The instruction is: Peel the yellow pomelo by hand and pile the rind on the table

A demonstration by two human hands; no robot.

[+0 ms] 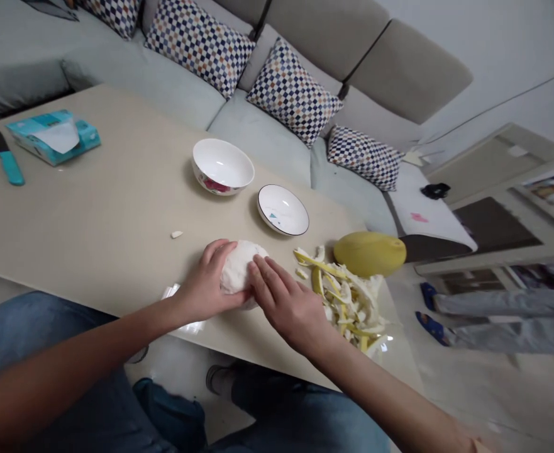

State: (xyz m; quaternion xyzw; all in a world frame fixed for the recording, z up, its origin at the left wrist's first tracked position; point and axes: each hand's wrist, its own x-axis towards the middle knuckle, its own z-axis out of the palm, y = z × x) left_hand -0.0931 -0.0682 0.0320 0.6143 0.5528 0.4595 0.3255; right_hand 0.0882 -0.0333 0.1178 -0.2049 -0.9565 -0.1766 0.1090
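Note:
A peeled pomelo (239, 267), white with pith, is held between both hands above the near edge of the table (130, 207). My left hand (205, 283) wraps round its left side, thumb beneath. My right hand (288, 305) lies over its right side with the fingers bent and pressed together on the pith; the fingertips' exact grip is partly hidden. To the right of my right hand is a heap of yellow and white peel strips (352, 302). Behind the heap rests a whole yellow pomelo (370, 253).
Beyond the hands stand a deep flowered bowl (222, 165) and a shallow dark-rimmed dish (283, 211). A tissue pack (53, 135) and a teal-handled knife (9, 160) lie at far left. A pith scrap (177, 234) is nearby. Another person's legs (507, 318) show at right.

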